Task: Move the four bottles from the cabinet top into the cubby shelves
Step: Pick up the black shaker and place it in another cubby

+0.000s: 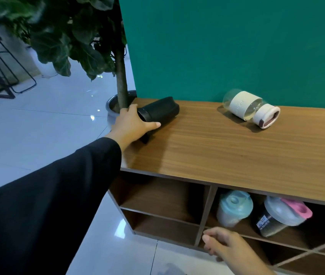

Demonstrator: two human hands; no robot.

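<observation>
A black bottle [160,111] lies on its side at the left end of the wooden cabinet top [227,153]. My left hand [132,124] wraps around its near end. Further right on the top lies a clear glass bottle [251,108] with a cream sleeve and pale cap. In the upper cubby right of the divider stand a shaker with a teal lid [232,208] and a tilted shaker with a grey and pink lid [280,216]. My right hand [225,245] hovers low in front of the cubbies, fingers loosely curled, holding nothing.
A green wall panel [237,46] rises behind the cabinet top. A potted plant [121,76] stands just left of the cabinet. The left cubbies [157,197] hold nothing I can see. Glossy white floor tiles and a black metal stool frame [2,76] lie to the left.
</observation>
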